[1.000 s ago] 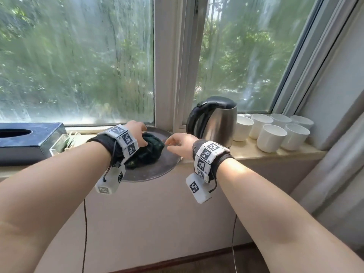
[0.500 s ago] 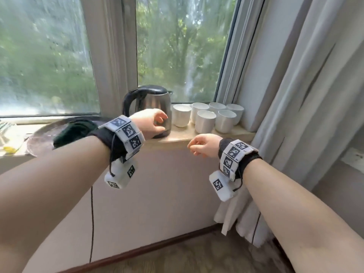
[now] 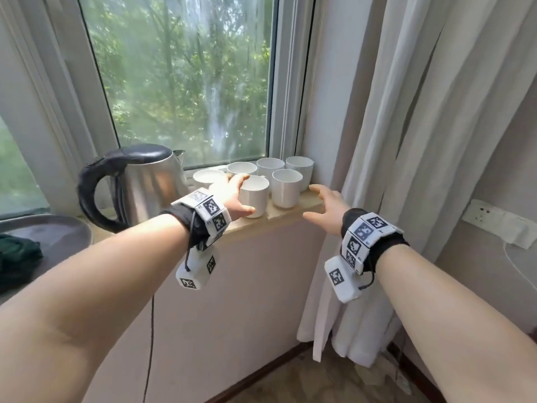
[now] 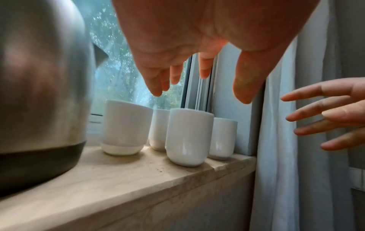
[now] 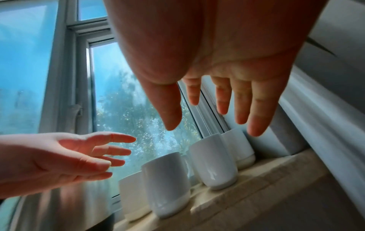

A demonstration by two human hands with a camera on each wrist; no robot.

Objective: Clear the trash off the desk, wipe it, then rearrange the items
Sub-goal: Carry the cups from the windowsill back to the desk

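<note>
Six white cups (image 3: 283, 187) on stone sill (image 3: 290, 212) by curtain (image 3: 406, 141); L hand (image 3: 232, 196) & R hand (image 3: 325, 203) fingers spread, holding nothing.

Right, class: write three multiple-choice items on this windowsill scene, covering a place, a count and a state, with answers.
1. Beside the kettle, the white cups stand: A) to its left B) to its right C) on top.
2. How many cups? A) four B) six C) eight
3. The hands: A) both open B) both gripping cups C) one gripping the kettle

B, they sit between kettle and curtain; B, six rims show; A, left hand and right hand spread their fingers, holding nothing.
</note>
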